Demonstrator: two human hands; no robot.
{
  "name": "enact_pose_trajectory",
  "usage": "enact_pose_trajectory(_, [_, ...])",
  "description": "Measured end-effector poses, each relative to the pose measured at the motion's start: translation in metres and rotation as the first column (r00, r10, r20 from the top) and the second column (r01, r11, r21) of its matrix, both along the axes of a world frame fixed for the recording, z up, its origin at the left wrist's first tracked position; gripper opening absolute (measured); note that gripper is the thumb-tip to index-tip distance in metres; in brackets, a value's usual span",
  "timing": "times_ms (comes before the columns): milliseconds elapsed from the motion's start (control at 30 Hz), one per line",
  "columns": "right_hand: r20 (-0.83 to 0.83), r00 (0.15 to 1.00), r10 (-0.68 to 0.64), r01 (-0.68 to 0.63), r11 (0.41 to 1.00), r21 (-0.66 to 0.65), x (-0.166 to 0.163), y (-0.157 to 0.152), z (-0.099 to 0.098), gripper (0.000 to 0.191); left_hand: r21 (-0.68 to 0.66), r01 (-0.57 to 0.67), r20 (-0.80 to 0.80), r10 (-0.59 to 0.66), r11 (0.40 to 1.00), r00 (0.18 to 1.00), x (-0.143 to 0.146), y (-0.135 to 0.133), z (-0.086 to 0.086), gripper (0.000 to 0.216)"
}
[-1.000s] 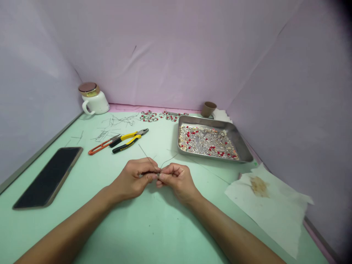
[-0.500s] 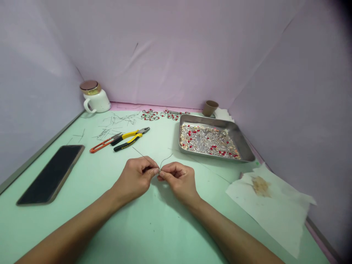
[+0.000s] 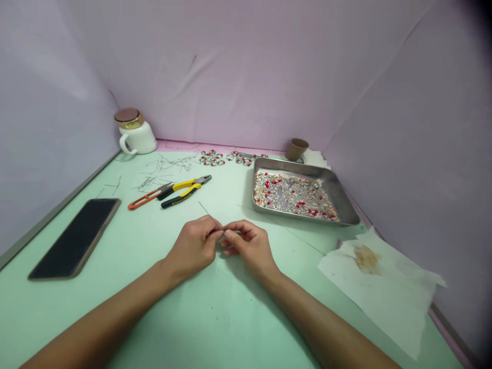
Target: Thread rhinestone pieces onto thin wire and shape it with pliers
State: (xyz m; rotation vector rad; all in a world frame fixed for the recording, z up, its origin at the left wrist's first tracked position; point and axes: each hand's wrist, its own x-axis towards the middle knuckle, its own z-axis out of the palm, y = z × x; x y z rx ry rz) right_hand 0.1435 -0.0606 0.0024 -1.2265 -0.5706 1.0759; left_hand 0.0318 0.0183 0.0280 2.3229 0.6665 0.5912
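My left hand (image 3: 198, 245) is closed in a pinch, with a thin dark wire (image 3: 204, 208) sticking up and to the left from its fingers. My right hand (image 3: 249, 245) pinches at the same spot, its fingertips meeting the left ones. Whatever small piece lies between the fingertips is hidden. Beyond the hands lie yellow-and-black pliers (image 3: 186, 192) and orange thread snips (image 3: 149, 197), the two touching. A metal tray (image 3: 307, 221) of white, gold and red beads stands to the right, past my right hand.
A phone (image 3: 75, 238) lies at the left, a lidded white mug (image 3: 140, 138) behind it. Cut wires (image 3: 149, 182) and red-beaded pieces (image 3: 211, 158) are spread at the back. A brown cup (image 3: 296, 149) stands behind the tray; a stained paper (image 3: 384, 292) lies right. Walls enclose the table.
The fingertips have closed together over the small piece, which was visible between them. The wire end that rose above my right fingers no longer shows, and the left wire end stands out less.
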Motion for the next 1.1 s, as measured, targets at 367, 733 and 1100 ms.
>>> enact_pose_trajectory(367, [0.059,0.997,-0.040,0.039,0.999,0.014,-0.004,0.003,-0.011,0.008,-0.115,-0.036,-0.152,0.018,0.993,0.988,0.002,-0.002,-0.002,0.009])
enact_pose_trajectory(733, [0.109,0.986,-0.124,0.126,0.992,-0.005,-0.010,0.001,-0.009,0.011,-0.137,-0.105,-0.168,0.081,0.985,0.982,0.002,-0.005,-0.003,0.013])
enact_pose_trajectory(1100, [0.003,1.000,0.026,-0.026,0.999,-0.039,0.007,0.005,-0.004,0.019,-0.348,-0.218,-0.138,0.180,0.912,0.974,0.000,0.011,0.004,0.013])
